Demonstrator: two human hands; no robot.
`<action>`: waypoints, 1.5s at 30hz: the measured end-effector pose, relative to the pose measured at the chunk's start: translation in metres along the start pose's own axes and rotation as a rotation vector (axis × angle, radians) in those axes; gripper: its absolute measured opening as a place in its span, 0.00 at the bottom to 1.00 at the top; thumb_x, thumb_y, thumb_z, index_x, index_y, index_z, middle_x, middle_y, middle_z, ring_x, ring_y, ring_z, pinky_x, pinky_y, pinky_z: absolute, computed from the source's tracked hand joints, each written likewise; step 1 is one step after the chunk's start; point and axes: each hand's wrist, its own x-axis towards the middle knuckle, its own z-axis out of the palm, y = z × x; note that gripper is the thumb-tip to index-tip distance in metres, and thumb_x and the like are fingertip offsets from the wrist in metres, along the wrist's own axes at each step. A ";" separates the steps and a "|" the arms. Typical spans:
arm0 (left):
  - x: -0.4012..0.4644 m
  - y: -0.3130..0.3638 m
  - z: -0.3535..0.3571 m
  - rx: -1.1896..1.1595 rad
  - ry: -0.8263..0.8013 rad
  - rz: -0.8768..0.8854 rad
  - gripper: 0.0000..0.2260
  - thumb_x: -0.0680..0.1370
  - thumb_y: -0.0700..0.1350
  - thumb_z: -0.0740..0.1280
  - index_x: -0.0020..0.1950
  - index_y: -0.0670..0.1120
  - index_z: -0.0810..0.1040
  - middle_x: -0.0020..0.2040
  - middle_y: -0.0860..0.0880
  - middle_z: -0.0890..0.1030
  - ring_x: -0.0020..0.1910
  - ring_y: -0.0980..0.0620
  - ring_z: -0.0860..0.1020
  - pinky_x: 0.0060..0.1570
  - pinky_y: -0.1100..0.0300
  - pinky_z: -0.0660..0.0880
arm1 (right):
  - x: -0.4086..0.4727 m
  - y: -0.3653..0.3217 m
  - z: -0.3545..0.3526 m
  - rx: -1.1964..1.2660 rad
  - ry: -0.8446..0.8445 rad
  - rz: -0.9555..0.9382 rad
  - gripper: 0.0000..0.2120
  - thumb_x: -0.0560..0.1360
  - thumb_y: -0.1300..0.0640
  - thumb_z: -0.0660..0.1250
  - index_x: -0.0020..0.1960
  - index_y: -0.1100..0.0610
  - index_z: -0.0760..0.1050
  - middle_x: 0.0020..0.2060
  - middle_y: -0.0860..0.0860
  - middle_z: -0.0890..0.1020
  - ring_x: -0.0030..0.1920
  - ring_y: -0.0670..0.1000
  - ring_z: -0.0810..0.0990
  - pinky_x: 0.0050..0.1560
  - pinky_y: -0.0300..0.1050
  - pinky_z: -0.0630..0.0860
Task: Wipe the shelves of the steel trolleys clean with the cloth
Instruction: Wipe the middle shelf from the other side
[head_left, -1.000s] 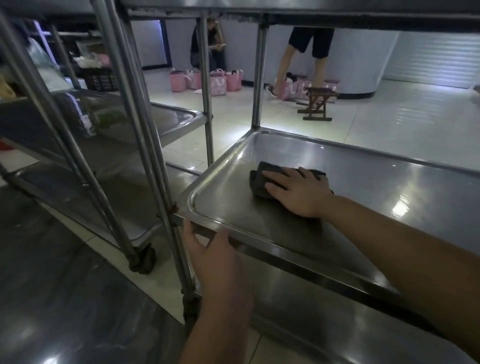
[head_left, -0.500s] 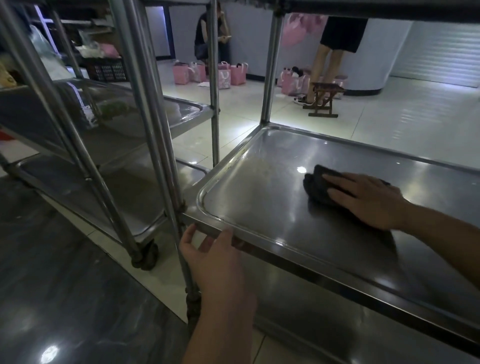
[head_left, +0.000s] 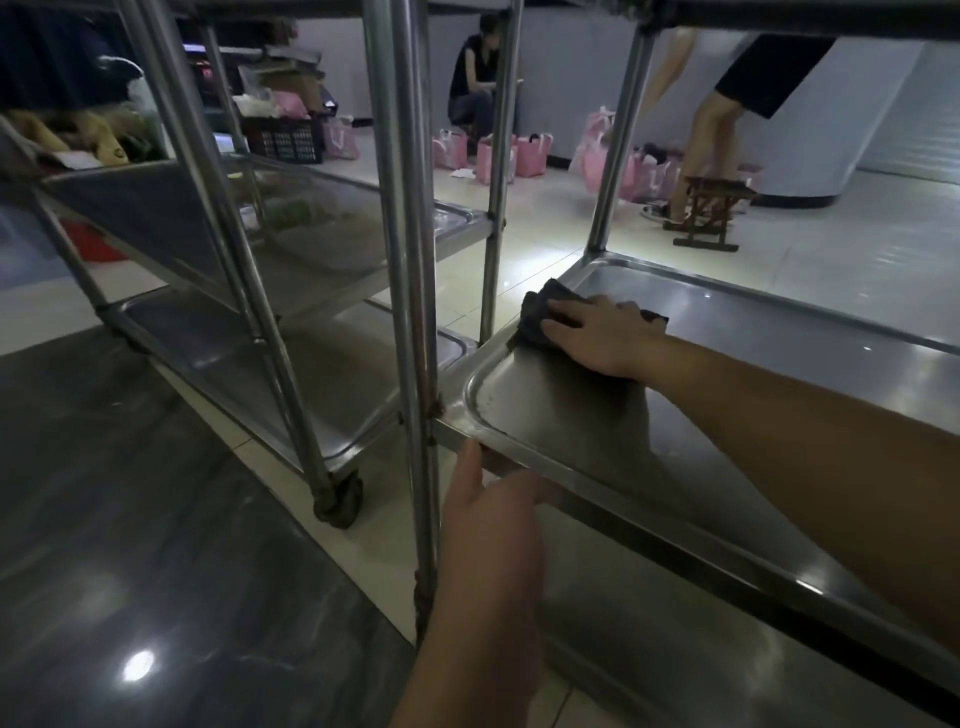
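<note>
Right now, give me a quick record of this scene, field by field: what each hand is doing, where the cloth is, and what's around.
right hand: right hand pressed flat on the dark cloth
cloth position: on the middle shelf, near its far left corner
left hand: left hand holds the shelf's front rim by the corner post
neighbouring trolley: second trolley stands to the left, items on its upper shelf
background: pink bags on the floor, a wooden stool, two people beyond

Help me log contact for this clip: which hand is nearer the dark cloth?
Right. The right hand presses flat on the cloth on the shelf; the left hand holds the shelf's near rim.
</note>
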 end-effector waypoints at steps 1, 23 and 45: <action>-0.002 0.003 -0.002 0.003 0.003 0.002 0.17 0.73 0.34 0.64 0.47 0.56 0.83 0.38 0.60 0.82 0.43 0.57 0.77 0.37 0.61 0.69 | -0.011 -0.002 0.002 -0.001 -0.004 -0.038 0.30 0.71 0.26 0.45 0.73 0.30 0.56 0.75 0.50 0.63 0.73 0.63 0.60 0.68 0.67 0.58; 0.009 0.002 -0.003 -0.123 0.250 -0.002 0.07 0.76 0.43 0.65 0.49 0.48 0.82 0.56 0.50 0.83 0.55 0.52 0.80 0.46 0.58 0.70 | -0.197 0.020 -0.013 0.035 -0.126 -0.299 0.35 0.66 0.19 0.45 0.70 0.28 0.54 0.69 0.38 0.64 0.66 0.46 0.60 0.67 0.56 0.60; -0.021 -0.069 0.031 0.070 0.078 0.631 0.09 0.72 0.33 0.62 0.41 0.46 0.75 0.38 0.49 0.75 0.39 0.51 0.74 0.42 0.60 0.72 | -0.420 0.058 0.079 0.339 0.392 -0.021 0.27 0.72 0.48 0.62 0.71 0.40 0.67 0.68 0.46 0.72 0.72 0.53 0.67 0.70 0.62 0.61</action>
